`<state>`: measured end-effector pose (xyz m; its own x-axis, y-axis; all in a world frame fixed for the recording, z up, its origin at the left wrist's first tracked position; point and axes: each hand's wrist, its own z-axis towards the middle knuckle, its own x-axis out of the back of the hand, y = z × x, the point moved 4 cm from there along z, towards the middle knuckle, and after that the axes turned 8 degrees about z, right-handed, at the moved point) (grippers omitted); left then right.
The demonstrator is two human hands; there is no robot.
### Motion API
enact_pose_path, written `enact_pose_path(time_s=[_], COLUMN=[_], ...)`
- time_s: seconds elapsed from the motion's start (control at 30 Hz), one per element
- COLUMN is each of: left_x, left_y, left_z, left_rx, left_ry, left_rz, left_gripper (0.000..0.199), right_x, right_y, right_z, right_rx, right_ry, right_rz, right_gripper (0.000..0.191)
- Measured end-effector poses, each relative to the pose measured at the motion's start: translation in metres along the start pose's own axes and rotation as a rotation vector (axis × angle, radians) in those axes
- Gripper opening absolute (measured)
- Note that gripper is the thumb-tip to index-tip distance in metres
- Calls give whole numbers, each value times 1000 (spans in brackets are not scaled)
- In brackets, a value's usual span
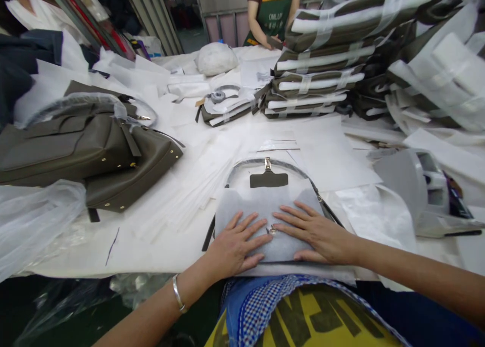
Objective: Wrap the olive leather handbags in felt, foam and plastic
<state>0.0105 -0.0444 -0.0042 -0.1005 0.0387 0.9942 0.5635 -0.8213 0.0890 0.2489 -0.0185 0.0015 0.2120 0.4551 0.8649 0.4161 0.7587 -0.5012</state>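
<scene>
A handbag lies flat at the table's front edge, its front covered by a sheet of pale tissue paper. My left hand rests palm down on the paper's left side with fingers spread. On the right side, my right hand presses flat too, its fingers pointing inward. Between the fingertips a small gold clasp pokes through the paper. Above the paper's top edge show the dark olive flap tab with its gold buckle and the plastic-wrapped handle.
Olive leather bags lie at the left beside clear plastic. A tall stack of paper-wrapped bags stands at the back right. A grey tape dispenser sits at the right. Across the table stands a person in a green apron.
</scene>
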Motion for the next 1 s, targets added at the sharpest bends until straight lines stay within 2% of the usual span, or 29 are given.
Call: enact_pose_path(time_s=[0.1, 0.23, 0.3, 0.43, 0.53, 0.67, 0.73, 0.8, 0.87, 0.93, 1.0], left_x=[0, -1, -1, -3, -4, -6, -6, -6, -5, -4, -2], left_y=[-2, -4, -5, -6, -6, -5, -5, -4, -5, -5, -5], left_z=[2, 3, 4, 3, 2, 1, 1, 1, 0, 1, 1], left_rx=[11, 8, 7, 22, 20, 20, 18, 16, 21, 27, 26], left_ry=[-23, -28, -26, -15, 6, 36, 43, 43, 44, 50, 56], left_rz=[-6, -28, -44, -73, -92, -84, -78, -78, -81, -91, -105], left_gripper=[55, 55, 56, 58, 54, 50, 49, 48, 49, 50, 51], right_x=[11, 28, 26, 9, 0, 2, 6, 13, 23, 31, 30], right_y=[0, 0, -2, -8, -10, -8, -6, -7, -9, -12, -14], right_z=[6, 31, 46, 63, 65, 73, 77, 76, 68, 54, 34], right_rx=[-37, -155, -162, -101, -171, -434, -572, -620, -557, -389, -195], right_ry=[-13, 59, 30, -101, -139, -142, -195, -253, -208, -97, -30], right_rz=[66, 107, 53, -63, -80, -16, 118, 288, 326, 224, 119], right_gripper=[66, 36, 27, 18, 22, 35, 41, 50, 52, 44, 52])
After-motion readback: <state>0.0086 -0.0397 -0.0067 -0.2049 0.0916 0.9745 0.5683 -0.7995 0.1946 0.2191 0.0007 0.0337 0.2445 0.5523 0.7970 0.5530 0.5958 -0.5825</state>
